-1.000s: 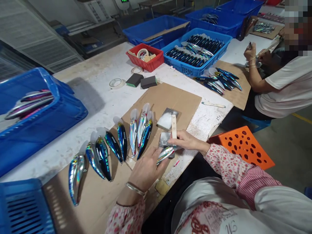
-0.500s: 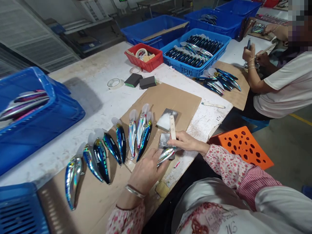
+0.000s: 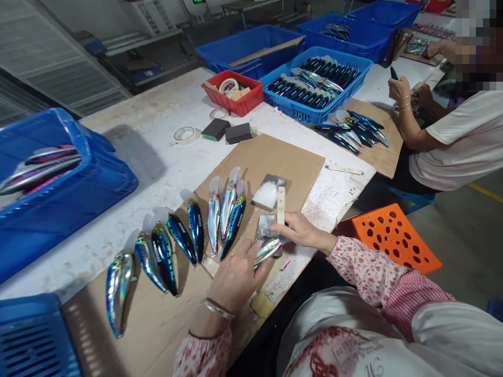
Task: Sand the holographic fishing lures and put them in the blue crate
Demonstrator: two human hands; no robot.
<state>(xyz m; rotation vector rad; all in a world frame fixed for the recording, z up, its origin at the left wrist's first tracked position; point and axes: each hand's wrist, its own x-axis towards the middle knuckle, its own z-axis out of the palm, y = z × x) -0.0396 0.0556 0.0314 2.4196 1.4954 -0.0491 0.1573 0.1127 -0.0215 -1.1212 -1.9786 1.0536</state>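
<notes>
My left hand [image 3: 239, 269] is closed around a silver fishing lure [image 3: 268, 252], whose end sticks out toward my other hand. Between the thumb and fingers of my right hand [image 3: 299, 229] is a flat, pale wooden stick [image 3: 281, 204] with marks on it, held upright. Beneath that hand lies a grey sanding block [image 3: 265, 227], partly covered. A second grey block with white dust [image 3: 268, 192] rests just beyond. Left of my hands, several shiny blue and silver lures [image 3: 195, 226] with clear lips lie in a row on the cardboard [image 3: 275, 152].
Blue crates [image 3: 98, 178] stand at the left. Farther back are a red bin [image 3: 255, 97] with tape, dark sponge blocks [image 3: 239, 133] and a blue basket of lures [image 3: 306, 112]. A co-worker's hand [image 3: 401, 90] holds a lure at right. An orange perforated stool [image 3: 393, 238] stands below the table edge.
The wooden stick in my right hand has swung slightly to the right and stands more upright. My left hand and its lure stay almost where they were.
</notes>
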